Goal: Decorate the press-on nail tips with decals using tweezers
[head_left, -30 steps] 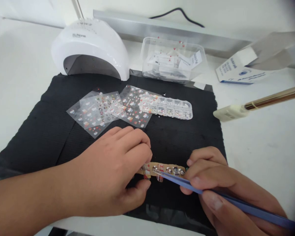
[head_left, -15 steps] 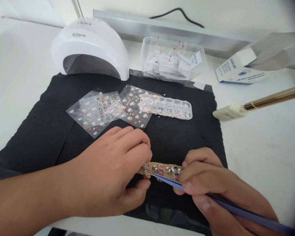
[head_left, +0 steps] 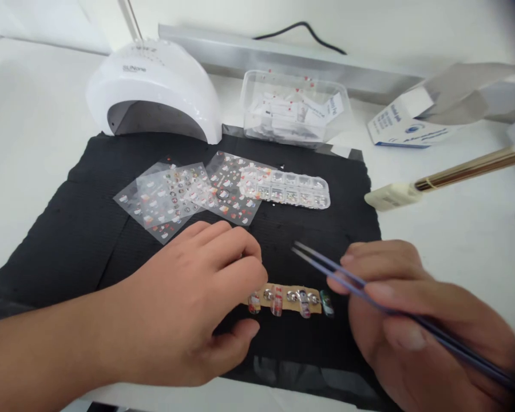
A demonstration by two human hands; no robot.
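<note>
My right hand (head_left: 429, 320) grips purple tweezers (head_left: 321, 268), their metal tips apart with nothing visible between them, above the black mat. Below them lies a tan strip (head_left: 289, 306) carrying silver metal studs and several decorated false nails, among them a red-and-white nail (head_left: 277, 301), a clear one with dark marks (head_left: 304, 304) and a dark green one (head_left: 327, 303) at the right end. My left hand (head_left: 201, 292) curls over the strip's left end, fingers bent, thumb lower down. Its fingertips and that end of the strip are hidden.
Sticker sheets (head_left: 154, 200) and a clear compartment case (head_left: 304, 191) lie on the black mat (head_left: 68, 229). Behind stand a white nail lamp (head_left: 154, 86) and a plastic tub (head_left: 249, 123) of packets. A white box (head_left: 403, 123) and a brush-like tool with a pale end (head_left: 392, 197) are at right.
My right hand has drawn the tweezers off the strip, up and to the right, and the tips have parted. The strip's right end now shows. My left hand stays at the strip.
</note>
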